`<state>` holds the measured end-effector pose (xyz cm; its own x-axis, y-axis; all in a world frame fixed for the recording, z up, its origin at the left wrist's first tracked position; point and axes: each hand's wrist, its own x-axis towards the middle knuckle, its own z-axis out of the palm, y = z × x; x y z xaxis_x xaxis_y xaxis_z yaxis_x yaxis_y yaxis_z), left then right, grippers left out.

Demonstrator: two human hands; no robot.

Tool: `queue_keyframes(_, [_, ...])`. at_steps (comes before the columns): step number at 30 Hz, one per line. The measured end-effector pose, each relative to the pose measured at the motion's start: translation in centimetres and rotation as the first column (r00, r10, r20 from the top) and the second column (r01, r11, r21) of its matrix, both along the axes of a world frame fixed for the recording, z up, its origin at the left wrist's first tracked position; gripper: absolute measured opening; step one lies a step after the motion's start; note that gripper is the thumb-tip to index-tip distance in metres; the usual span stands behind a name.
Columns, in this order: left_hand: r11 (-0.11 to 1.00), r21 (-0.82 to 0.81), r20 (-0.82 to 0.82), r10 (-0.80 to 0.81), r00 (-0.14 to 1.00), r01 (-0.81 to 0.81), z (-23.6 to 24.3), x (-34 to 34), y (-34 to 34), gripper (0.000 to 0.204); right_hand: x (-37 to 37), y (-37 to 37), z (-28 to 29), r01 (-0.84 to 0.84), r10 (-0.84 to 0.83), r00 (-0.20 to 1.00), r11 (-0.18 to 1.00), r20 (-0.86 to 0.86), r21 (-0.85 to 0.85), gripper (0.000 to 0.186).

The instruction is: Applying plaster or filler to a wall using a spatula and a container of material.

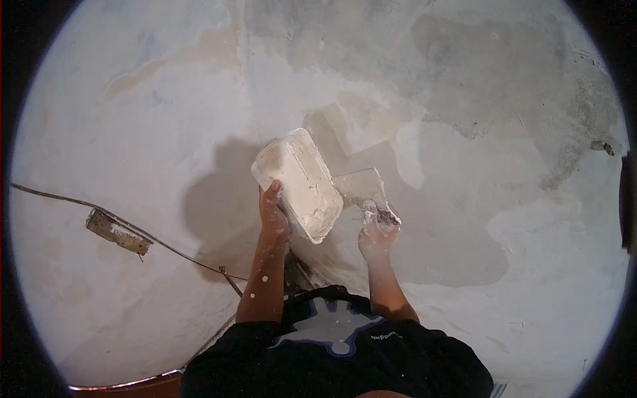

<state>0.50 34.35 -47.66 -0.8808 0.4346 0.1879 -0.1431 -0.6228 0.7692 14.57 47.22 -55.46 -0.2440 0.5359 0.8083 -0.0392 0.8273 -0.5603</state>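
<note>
My left hand [272, 211] is closed on the near left side of a rectangular tub [292, 166], its thumb over the rim. The tub is tilted so its inside faces me, and off-white plaster coats its walls and bottom. My right hand [377, 239] grips a wide putty knife [363, 186], caked with the same plaster. The blade's left end is at the tub's right edge; whether they touch, I cannot tell. White specks dot both forearms. Beyond my hands stands a wall [451, 166] with off-white and grey patches of plaster.
A dark cable [86, 201] runs across the left side, past a brown, rough-edged rectangular recess or block [118, 231]. At the far right, a small dark hole [602, 147] breaks the wall. A reddish-brown edge [133, 388] shows at the lower left.
</note>
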Motion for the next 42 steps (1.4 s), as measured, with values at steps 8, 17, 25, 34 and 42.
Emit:
queue_keyframes(8, [0.998,-0.041,-0.071,-0.042,0.997,0.039,0.5,0.5,0.5,0.071,-1.0,-0.1,1.1,-0.29,0.221,0.943,0.913,-0.25,-0.288,0.032])
queue_keyframes(17, [0.999,-0.014,-0.015,-0.044,0.999,0.044,2.8,1.8,0.8,0.067,-0.8,-0.7,3.2,-0.255,0.258,0.966,0.955,0.004,-0.15,0.022])
queue_keyframes(25, [0.998,-0.06,0.002,0.01,1.0,-0.01,4.4,2.6,0.8,0.061,0.1,-1.1,5.7,-0.133,0.135,0.991,0.99,-0.027,0.051,0.023])
queue_keyframes(34, [0.997,-0.013,0.003,-0.074,0.997,0.074,4.0,2.1,0.8,0.058,1.7,-1.3,8.8,-0.226,0.241,0.961,0.967,0.136,-0.12,0.025])
queue_keyframes(42, [0.985,-0.068,-0.105,-0.167,0.98,0.16,3.1,0.8,1.7,0.061,4.4,-1.0,10.4,-0.026,0.136,0.92,0.956,0.367,-0.291,0.02])
